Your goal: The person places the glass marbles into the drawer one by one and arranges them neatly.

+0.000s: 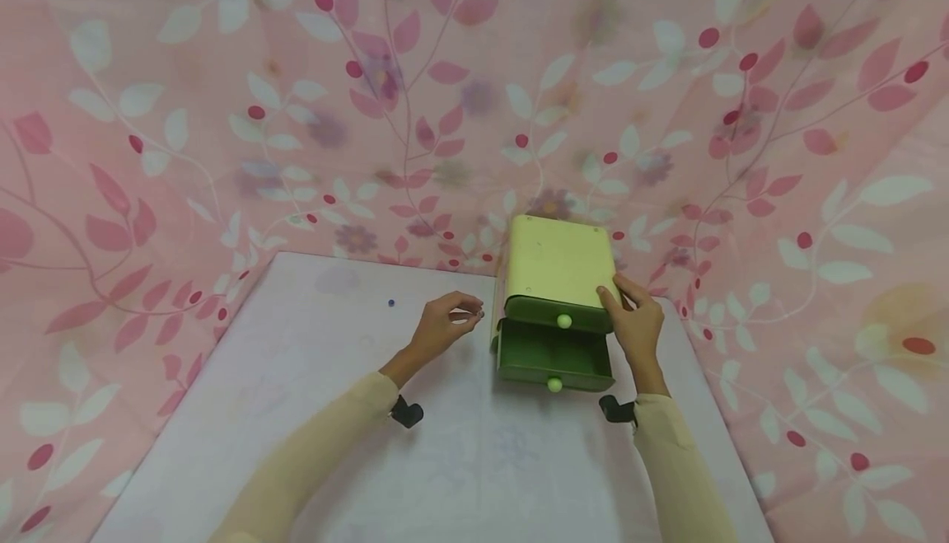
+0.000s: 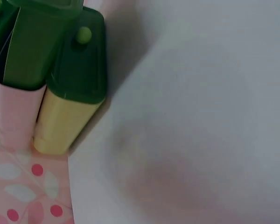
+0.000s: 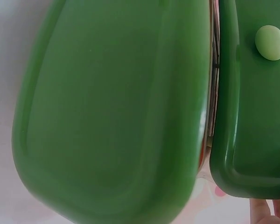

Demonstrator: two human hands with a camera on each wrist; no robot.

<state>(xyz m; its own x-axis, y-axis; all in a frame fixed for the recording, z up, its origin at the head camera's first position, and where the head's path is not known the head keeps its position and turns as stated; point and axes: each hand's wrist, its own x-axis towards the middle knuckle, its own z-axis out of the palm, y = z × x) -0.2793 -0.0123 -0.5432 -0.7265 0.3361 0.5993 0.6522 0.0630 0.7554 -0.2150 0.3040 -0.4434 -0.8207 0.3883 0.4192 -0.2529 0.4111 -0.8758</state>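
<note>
Head view: two forearms enter from the lower edge, each clothed in a long, close-fitting sleeve of pale cream-yellow fabric, plain and unpatterned, ending at the wrist; the left sleeve (image 1: 311, 456) shows soft folds along its length; the right sleeve (image 1: 678, 469) is smoother; a small black mount (image 1: 406, 412) sits at the left cuff, a matching black mount (image 1: 615, 409) at the right cuff; the left hand (image 1: 443, 326) and right hand (image 1: 636, 322) are bare, without gloves, rings or watch.

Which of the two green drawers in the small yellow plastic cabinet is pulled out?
The lower green drawer: it juts toward the person, its inside visible. The upper green drawer sits almost flush with the cabinet front.
</note>
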